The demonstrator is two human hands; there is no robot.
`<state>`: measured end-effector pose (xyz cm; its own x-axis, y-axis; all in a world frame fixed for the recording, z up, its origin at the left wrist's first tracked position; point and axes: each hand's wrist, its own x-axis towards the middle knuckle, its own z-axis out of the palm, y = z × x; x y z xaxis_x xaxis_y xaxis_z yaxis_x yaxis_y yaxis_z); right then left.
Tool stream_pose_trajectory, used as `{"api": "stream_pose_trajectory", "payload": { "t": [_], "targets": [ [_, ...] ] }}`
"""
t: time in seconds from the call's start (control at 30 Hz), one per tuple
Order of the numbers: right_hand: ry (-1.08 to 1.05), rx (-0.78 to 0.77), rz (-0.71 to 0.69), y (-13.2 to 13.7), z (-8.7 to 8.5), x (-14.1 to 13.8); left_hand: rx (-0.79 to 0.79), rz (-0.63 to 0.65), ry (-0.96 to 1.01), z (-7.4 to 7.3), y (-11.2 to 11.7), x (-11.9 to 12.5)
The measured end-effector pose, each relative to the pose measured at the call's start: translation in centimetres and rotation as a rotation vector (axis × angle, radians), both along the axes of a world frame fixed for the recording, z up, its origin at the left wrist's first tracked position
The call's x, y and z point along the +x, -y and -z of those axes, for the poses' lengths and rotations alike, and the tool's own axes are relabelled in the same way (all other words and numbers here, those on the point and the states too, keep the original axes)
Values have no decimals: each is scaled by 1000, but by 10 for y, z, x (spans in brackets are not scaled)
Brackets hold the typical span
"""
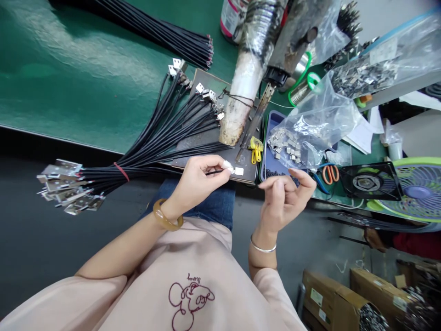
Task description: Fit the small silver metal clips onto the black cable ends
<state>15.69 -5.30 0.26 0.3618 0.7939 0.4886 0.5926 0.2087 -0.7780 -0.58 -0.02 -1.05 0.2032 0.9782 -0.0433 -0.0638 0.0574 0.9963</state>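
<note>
In the head view, the two hands are apart, the left hand [201, 181] nearer the middle and the right hand [285, 197] well off to its side. The left is clamped on a thin black cable [214, 172], thumb and forefinger pinching near its end; one fingertip wears a white cover [226, 165]. A small silver connector [239, 171] shows just past those fingertips, at the near edge of a dark plate [247, 162]. The right hand is raised near the front of a blue tray [272, 118], fingers curled and thumb close to the forefinger; whether it pinches anything, I cannot tell. To the left lies a bundle [148, 147] of black cables, tied by a red band [121, 172], with metal plugs [65, 184] at its left end and more fanned out over the plate. Above the plate a wrapped tube [244, 87] slants down, and beside it a soldering iron [257, 115]. A yellow clip [255, 149] sits between the iron and the tray. In the tray are small metal pieces [285, 145], partly under a clear bag [320, 119]. Solder spools [299, 92] stand behind it. Further right are orange-handled scissors [330, 174], a black fan [372, 181] and a round purple-and-green fan [413, 191]. A second bundle [155, 32] lies on the green table [86, 92].
</note>
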Motion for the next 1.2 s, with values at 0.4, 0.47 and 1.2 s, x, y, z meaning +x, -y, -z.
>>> {"api": "stream_pose_trajectory", "payload": {
  "t": [0.4,0.47,1.2],
  "targets": [
    [80,-112,-310,-17,7,-6,34,-100,-42,-3,1,8],
    [62,-114,-310,-19,7,-7,54,-114,-53,-4,0,8],
    [55,101,-144,-10,-1,2,129,-1,-186,1,5,7]
  ]
}}
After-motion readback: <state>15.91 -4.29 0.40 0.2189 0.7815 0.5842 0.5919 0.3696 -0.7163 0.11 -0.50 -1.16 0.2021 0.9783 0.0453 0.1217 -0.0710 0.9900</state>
